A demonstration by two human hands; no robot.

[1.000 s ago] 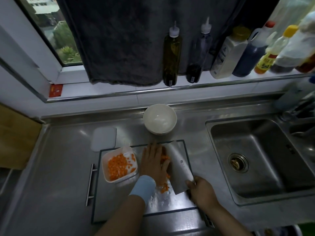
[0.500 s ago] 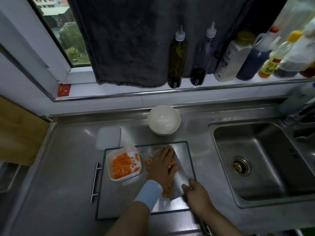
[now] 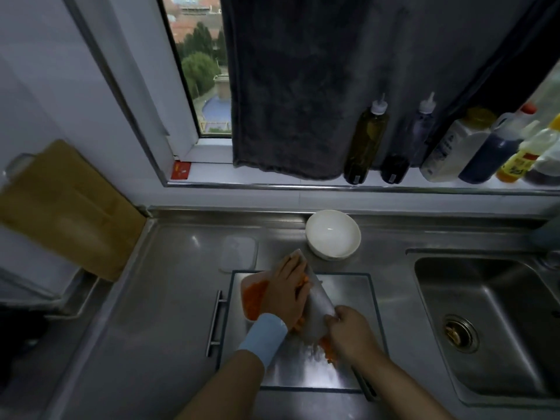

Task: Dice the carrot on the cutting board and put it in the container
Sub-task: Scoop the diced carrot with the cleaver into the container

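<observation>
No print can be read. The white bottle [image 3: 451,147] carries dark lettering and the yellow bottle [image 3: 518,162] a red-banded label, both too blurred to make out; the red sticker [image 3: 181,171] on the sill shows only faint marks.

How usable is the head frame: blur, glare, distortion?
Head view: dim overall; motion blur smears the broad steel cleaver, the left hand and the right hand; soft glare patches on the shiny steel cutting board; wide-angle distortion bends the white window frame and the stainless steel sink.
</observation>
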